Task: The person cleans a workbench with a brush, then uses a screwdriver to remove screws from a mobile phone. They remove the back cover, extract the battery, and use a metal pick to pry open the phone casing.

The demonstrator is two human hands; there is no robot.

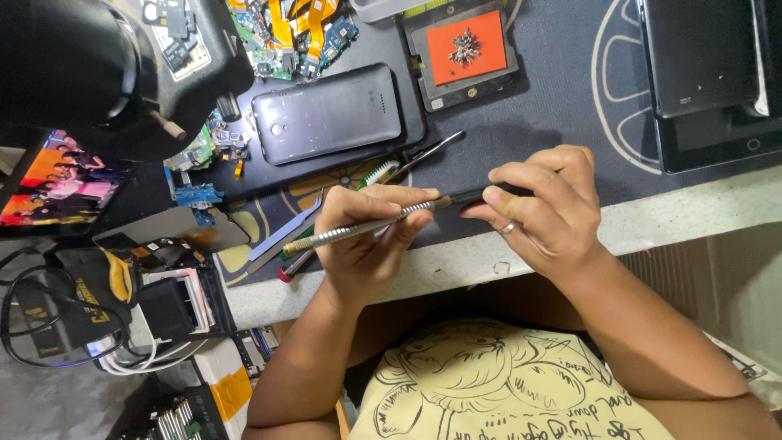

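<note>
My left hand grips a slim metal screwdriver with a knurled shaft, held almost level. Its tip points right at a thin black part pinched between the fingers of my right hand, which wears a ring. Both hands hover together above the front edge of the dark work mat, over the pale bench edge. My fingers hide most of the black part.
A black phone back, an orange screw pad, tweezers, and loose circuit boards and flex cables lie behind the hands. A tablet sits at the far right, a black microscope head and a lit screen at the left.
</note>
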